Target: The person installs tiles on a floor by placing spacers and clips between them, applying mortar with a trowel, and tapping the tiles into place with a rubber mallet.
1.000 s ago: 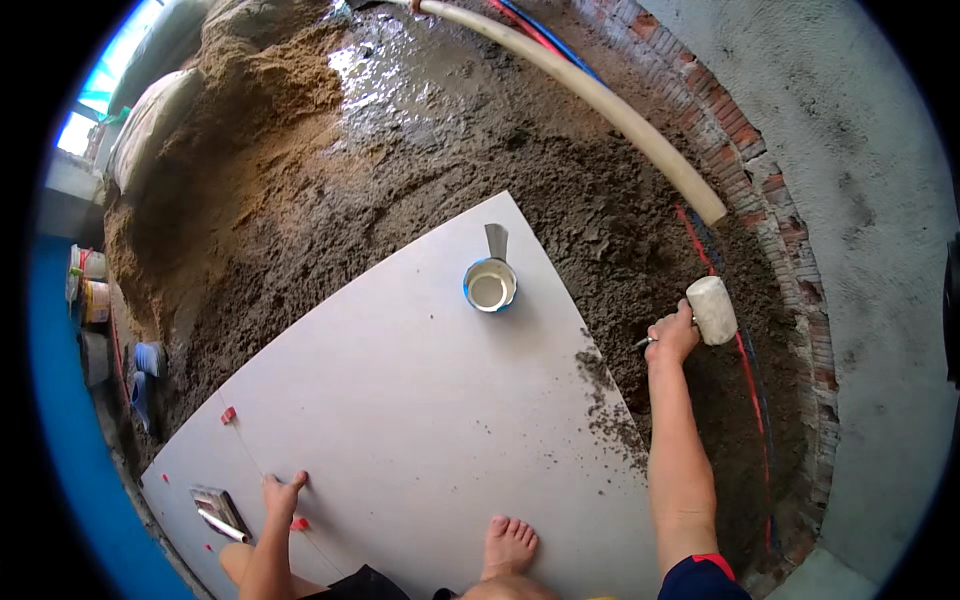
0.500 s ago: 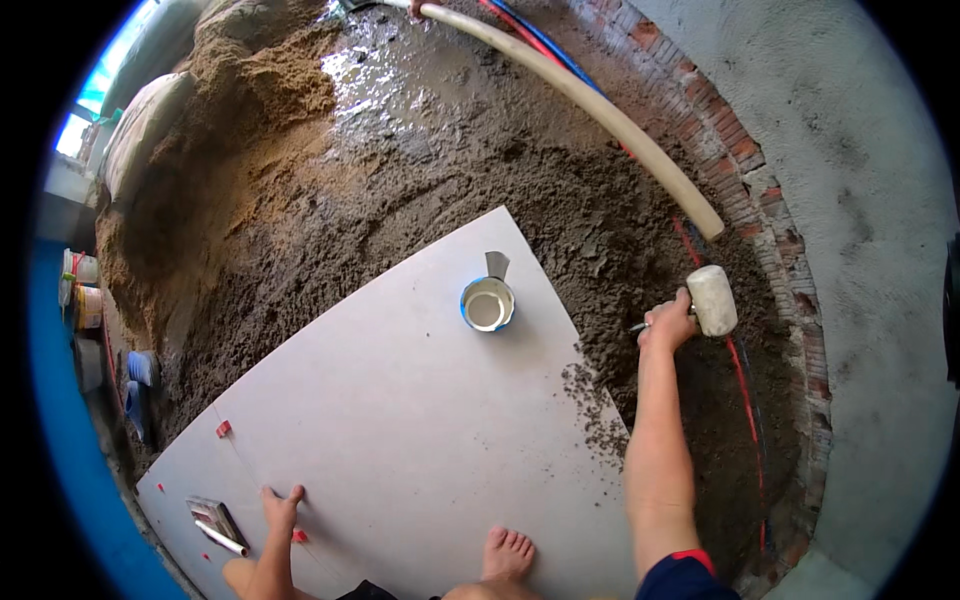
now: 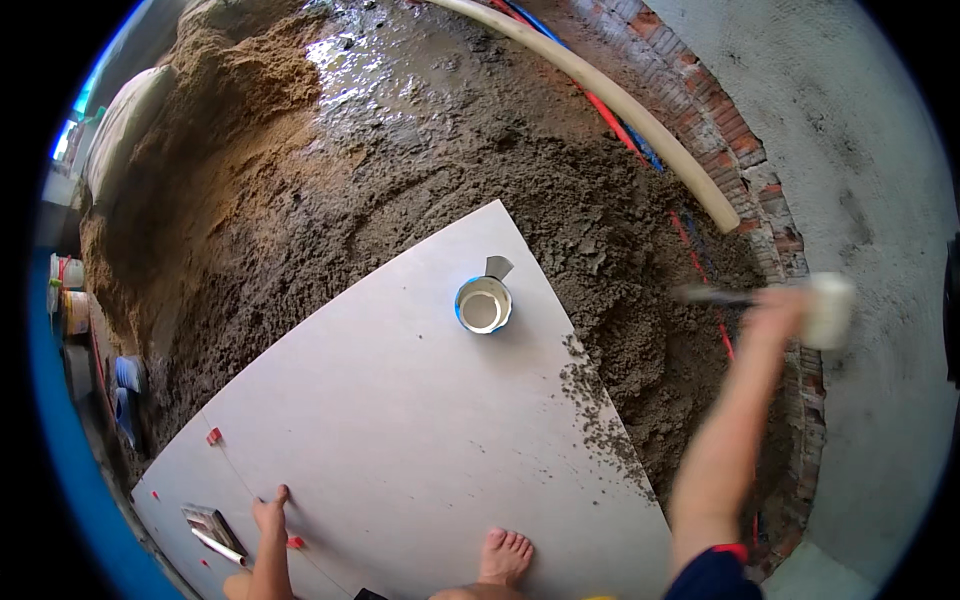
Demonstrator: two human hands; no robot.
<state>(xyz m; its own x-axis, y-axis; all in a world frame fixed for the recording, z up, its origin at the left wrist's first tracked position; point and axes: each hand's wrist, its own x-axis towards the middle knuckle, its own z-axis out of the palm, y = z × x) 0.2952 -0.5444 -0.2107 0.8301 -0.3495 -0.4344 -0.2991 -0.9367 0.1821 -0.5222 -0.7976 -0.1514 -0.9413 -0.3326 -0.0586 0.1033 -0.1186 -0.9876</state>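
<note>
A white-headed mallet [image 3: 829, 311] is gripped in my right hand [image 3: 778, 315], raised at the right over the mortar edge and smeared by motion. My left hand [image 3: 270, 515] lies on the large pale tiles [image 3: 420, 430], fingers apart, beside a thin seam. Red levelling clips [image 3: 214, 437] sit along that seam, one of them just right of my left wrist. A trowel-like tool with a white handle [image 3: 218, 546] rests left of this hand. Near the tile's far corner stands a small blue-rimmed tub [image 3: 484, 305] of pale paste, with a metal scraper blade [image 3: 498, 267] showing behind it.
Rough grey mortar [image 3: 610, 240] surrounds the tile's far and right edges, with crumbs spilled onto the tile. A pale hose [image 3: 640, 115] and red and blue pipes run beside the brick wall base [image 3: 730, 135]. Sand [image 3: 240, 80], blue slippers [image 3: 128, 375] and buckets [image 3: 72, 310] are at left.
My right hand has swung the mallet right and slightly outward from the mortar edge toward the wall. My left hand stays by the seam. More crumbs lie on the tile's right edge.
</note>
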